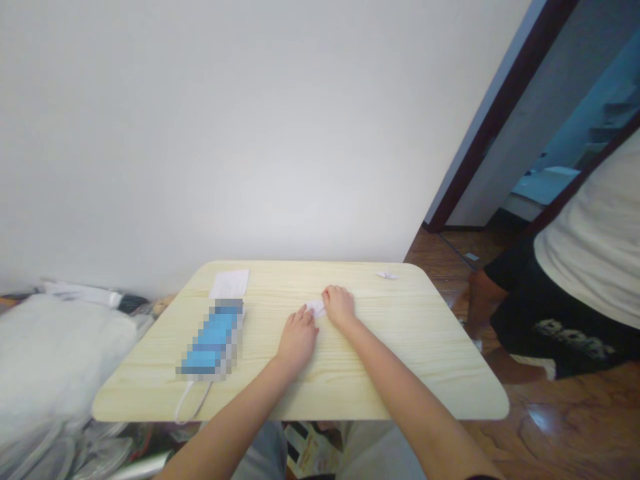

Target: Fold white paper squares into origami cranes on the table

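Two bare forearms, the left (240, 420) and the right (415, 407), stretch from the foreground over the wearer's grey-clad legs (375, 447) toward the middle of a pale wood table (400, 360). A plain white wall (300, 133) rises behind it. At right, a person in a white top (595, 227) and black shorts (565, 327) stands on a wooden floor (565, 427), near a dark door frame (503, 110); at left, a white bundle (60, 353) sits beside the table. The left hand (299, 337) lies with bent fingers on the left end of a small white paper (315, 307), flat at the table's center, while the right hand (339, 305), fingers curled close together, meets its right end; whether either hand pinches the paper or only presses it cannot be told. A pixelated blue device (213, 340) lies to the left, a white sheet (230, 284) just beyond it and a white cord (180, 403) looping from its near end. A tiny folded paper (387, 275) rests near the far right corner.
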Available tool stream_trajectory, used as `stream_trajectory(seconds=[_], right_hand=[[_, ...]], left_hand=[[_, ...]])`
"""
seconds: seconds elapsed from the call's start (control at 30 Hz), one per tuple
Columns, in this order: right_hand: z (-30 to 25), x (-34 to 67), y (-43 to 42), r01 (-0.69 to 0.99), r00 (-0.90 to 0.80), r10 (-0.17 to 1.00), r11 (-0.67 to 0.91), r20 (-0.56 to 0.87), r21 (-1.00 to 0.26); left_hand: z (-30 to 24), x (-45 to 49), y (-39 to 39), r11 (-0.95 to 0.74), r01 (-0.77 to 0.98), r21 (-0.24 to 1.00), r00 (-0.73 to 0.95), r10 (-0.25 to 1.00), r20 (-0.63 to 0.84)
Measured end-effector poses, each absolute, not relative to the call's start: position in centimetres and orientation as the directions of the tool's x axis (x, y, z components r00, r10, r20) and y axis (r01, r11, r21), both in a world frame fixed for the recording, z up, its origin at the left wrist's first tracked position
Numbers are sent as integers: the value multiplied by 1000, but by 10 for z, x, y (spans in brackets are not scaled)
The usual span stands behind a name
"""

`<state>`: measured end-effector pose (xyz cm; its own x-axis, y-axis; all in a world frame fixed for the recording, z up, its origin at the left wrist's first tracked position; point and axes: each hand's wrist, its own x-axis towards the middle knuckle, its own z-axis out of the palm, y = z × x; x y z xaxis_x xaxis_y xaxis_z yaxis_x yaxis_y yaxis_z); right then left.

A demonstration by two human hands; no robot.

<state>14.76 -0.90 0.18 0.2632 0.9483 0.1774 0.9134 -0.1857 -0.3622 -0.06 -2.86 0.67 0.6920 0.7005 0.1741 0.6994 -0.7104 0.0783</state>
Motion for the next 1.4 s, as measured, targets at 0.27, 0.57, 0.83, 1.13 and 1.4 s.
stream_trajectory(seconds=[0.27,0.57,0.83,1.13,1.4], right_hand=[[16,180,-31,912,-254,951,295,174,-284],[14,173,-18,877,-438,889,455,134,-151],[20,162,-26,938,-241,944,287,227,-195],[21,168,-30,698,-19,965,200,261,-688],[3,162,-27,682,180,977,-41,112,-731]], left_hand=[[1,-11,-18,-724,655,216,682,690,243],[10,-14,0,-691,675,259,648,723,239],[9,-12,3,-661,650,375,577,750,322],[15,-2,25,-455,527,718,528,837,142],[17,1,26,-536,622,571,507,831,228]])
